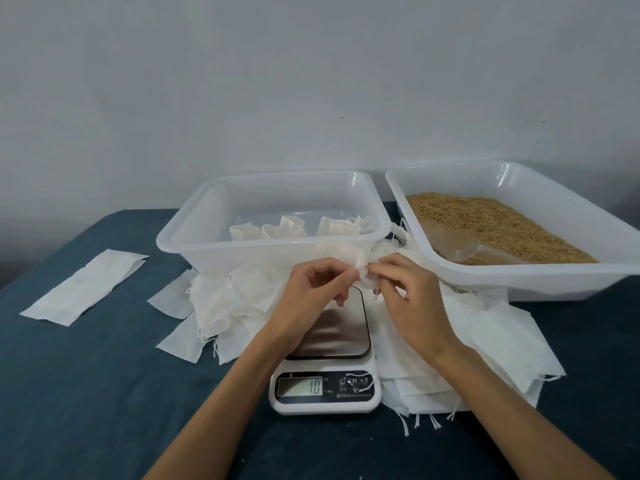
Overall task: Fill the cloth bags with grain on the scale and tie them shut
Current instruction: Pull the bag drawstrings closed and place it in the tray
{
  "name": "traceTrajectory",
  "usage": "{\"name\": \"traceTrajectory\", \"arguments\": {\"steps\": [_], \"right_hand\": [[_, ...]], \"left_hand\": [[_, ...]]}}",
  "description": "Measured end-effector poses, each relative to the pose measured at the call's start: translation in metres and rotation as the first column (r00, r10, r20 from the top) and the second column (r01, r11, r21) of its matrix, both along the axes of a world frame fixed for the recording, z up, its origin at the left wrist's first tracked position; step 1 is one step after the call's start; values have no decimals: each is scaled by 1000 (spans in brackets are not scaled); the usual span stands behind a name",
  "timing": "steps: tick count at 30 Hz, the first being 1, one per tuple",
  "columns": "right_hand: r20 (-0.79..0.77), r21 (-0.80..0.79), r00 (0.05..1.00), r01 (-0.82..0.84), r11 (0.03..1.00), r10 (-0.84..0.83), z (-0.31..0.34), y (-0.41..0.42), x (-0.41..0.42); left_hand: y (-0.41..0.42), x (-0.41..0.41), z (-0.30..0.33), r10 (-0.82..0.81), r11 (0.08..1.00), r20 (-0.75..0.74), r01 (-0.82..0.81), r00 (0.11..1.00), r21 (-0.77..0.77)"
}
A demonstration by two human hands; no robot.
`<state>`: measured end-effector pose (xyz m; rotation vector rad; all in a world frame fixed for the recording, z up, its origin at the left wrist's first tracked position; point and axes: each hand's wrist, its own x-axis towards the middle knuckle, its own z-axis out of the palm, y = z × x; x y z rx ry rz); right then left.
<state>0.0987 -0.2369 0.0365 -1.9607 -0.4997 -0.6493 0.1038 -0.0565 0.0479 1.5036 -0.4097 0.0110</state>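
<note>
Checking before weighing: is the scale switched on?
On: the scale display is lit and shows digits.

Scale (325, 375) sits mid-table, boxed in on three sides. Behind it: clear tub (194, 233) with filled bags; behind-right: grain tub (519, 282), scoop (450, 242) lying in its near corner. Both tubs touch or nearly touch, no gap between them. Loose empty bags (221, 306) heaped left of scale, a larger stack (485, 334) right, one string lying on the button panel. Both hands occupy the space above the platform. Bare blue table (86, 393) front-left is free; a flat bag strip (83, 285) lies far left.
</note>
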Motion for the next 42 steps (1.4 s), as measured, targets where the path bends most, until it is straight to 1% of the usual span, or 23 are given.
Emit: {"name": "traceTrajectory", "arguments": {"steps": [2,4,6,8,10,11,13,14,15,18,20,22,24,27,31,32,35,36,39,42], "right_hand": [[-133,225,988,-48,973,80,4,-1,2],[-248,420,953,-56,906,173,6,-3,4],[-301,543,924,-38,839,236,10,-4,5],[-304,592,901,-75,802,308,13,-4,4],[-301,567,894,-112,816,332,14,-4,2],[-294,513,912,-103,852,287,12,-4,1],[-230,323,967,-27,946,106,7,-5,2],[-183,249,983,23,968,24,4,-5,3],[-155,222,988,58,973,-24,3,-5,4],[-103,253,992,99,963,-75,3,-5,3],[-72,280,995,88,956,-71,4,-6,2],[-76,297,995,82,951,-62,5,-6,0],[-77,282,992,121,952,-103,5,-6,-1],[-49,269,985,171,948,-163,6,-6,-2],[-43,317,997,76,946,-66,8,-6,-5],[-40,313,997,75,947,-66,8,-5,-6],[-5,261,986,162,952,-166,8,-5,-6],[-6,266,985,170,949,-174,9,-5,-5],[-73,310,996,72,948,-52,11,-6,-6],[-154,262,988,46,964,-5,7,-4,-6]], "left_hand": [[-1,1,-2,36,999,18,-36,999,0],[2,6,-5,107,994,19,-107,994,14],[6,9,-6,101,995,12,-101,995,25],[8,9,-6,60,998,-16,-60,998,9],[7,8,-7,42,999,-37,-42,998,-11],[6,8,-8,45,999,-31,-46,998,-9],[6,8,-8,62,998,12,-62,998,18],[6,8,-8,66,997,30,-68,997,40],[6,7,-8,67,996,38,-69,997,56],[4,5,-7,63,997,30,-64,998,49],[3,4,-6,77,996,27,-78,997,43],[4,5,-5,105,994,14,-105,994,21],[6,6,-5,124,992,-8,-124,992,-7],[5,6,-6,122,993,-6,-122,993,7],[3,5,-7,125,992,0,-125,992,25],[4,5,-6,125,992,-4,-125,992,21],[4,4,-5,115,993,-14,-114,993,15],[4,4,-4,111,994,-15,-111,994,16],[4,4,-4,105,994,-21,-105,994,12],[5,4,-4,99,995,-15,-99,995,1]]}}
